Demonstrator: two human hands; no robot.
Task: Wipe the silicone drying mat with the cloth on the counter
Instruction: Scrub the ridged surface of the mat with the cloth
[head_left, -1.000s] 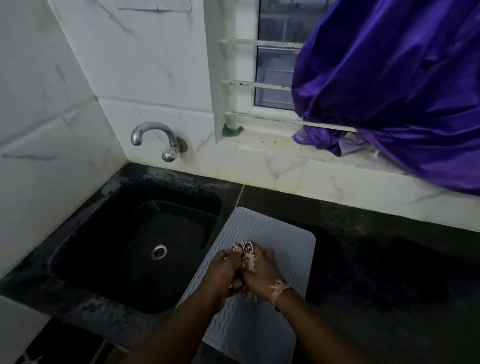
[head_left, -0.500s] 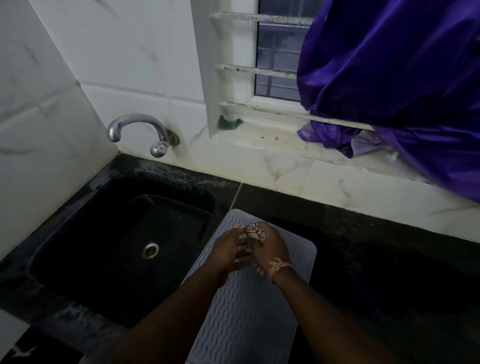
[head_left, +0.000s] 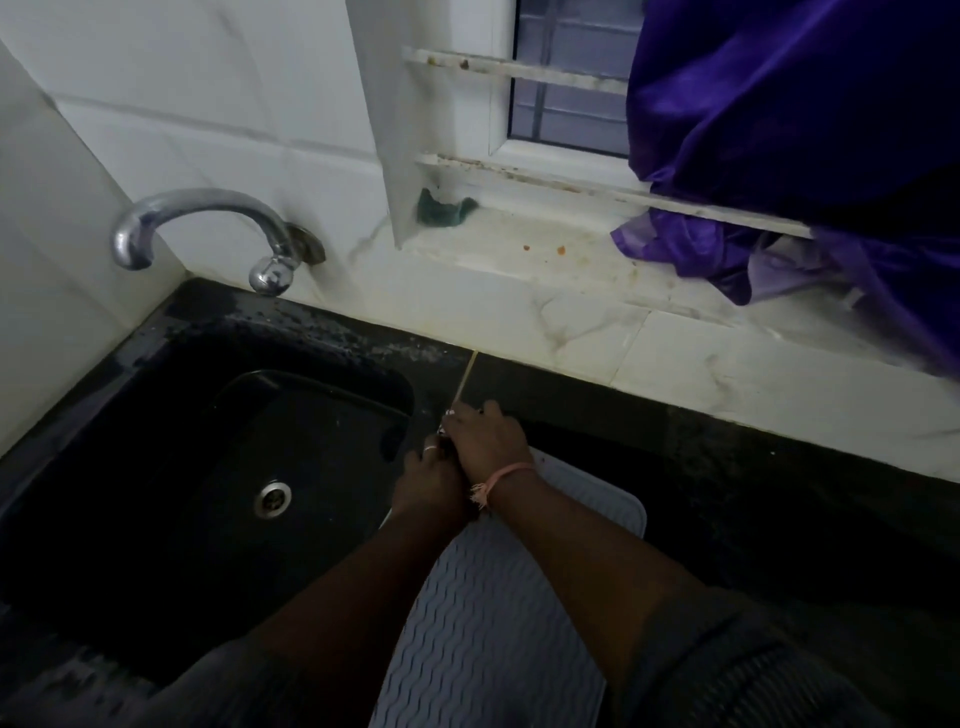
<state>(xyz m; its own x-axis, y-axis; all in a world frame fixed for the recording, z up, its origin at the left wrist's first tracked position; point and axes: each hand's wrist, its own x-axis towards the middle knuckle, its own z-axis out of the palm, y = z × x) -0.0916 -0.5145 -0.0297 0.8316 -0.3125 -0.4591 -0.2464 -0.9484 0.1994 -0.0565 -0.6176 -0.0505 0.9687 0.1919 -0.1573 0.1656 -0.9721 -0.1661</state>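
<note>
Head view: looking down at my two hands over the black counter (head_left: 753, 519), sink to my left.
mat: silicone drying mat (head_left: 498, 623) lies on the counter just beside the sink's right rim; long axis runs from the near counter edge toward the back wall; near end runs out of frame at the bottom.
forearms: both cross the mat's near and middle part, so most of the ribbed surface lies behind my hands, toward me.
left hand: left hand (head_left: 428, 480) at the mat's far-left corner, close to the sink rim, fingers curled; touching my right hand.
right hand: right hand (head_left: 485, 441) a bit farther, at the mat's far edge, fingers bent down over something.
cloth: cloth (head_left: 448, 415) nearly all hidden under my hands, only a pale speck shows; which hand actually grips it I cannot tell.
next move, my guess: pull back toward me along the long axis.
sink: sink (head_left: 156, 415) basin holds nothing I can make out, only the drain (head_left: 272, 498).
tap: tap (head_left: 208, 234) on the back wall over the sink's far edge.
</note>
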